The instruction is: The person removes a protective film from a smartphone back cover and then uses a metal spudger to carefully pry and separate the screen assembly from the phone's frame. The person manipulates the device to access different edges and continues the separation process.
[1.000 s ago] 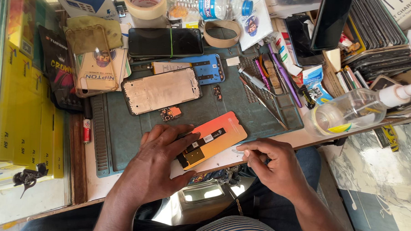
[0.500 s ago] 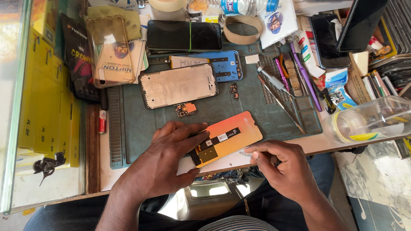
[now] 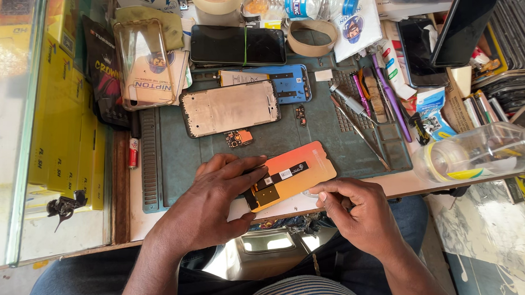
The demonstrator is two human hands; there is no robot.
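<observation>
The left hand (image 3: 211, 207) lies in the lower middle of the frame, palm down, with its fingers spread over the left end of an orange phone display panel (image 3: 293, 172) and pressing it flat. The right hand (image 3: 356, 212) is just to the right of it, with the fingers curled in and the fingertips pinched at the lower right edge of the same panel; whether it holds a small tool or part, I cannot tell. The panel lies face down and slanted at the front edge of a grey-green work mat (image 3: 332, 141), and a black flex cable (image 3: 273, 181) runs across its back.

Above the hands, near the centre of the frame, a silver phone middle frame (image 3: 229, 107) rests on the mat, and a small circuit board (image 3: 239, 138) lies just below it. A blue phone back housing (image 3: 288, 84) sits just above and to the right of the silver frame. Further up, a dark phone (image 3: 238, 45) lies flat, beside a roll of tape (image 3: 313, 37). Tweezers and screwdrivers (image 3: 362, 110) lie on the right part of the mat. At the right edge of the frame a clear plastic bottle (image 3: 477, 152) lies on its side. In the upper left, a transparent phone case (image 3: 140, 62) rests on printed packets.
</observation>
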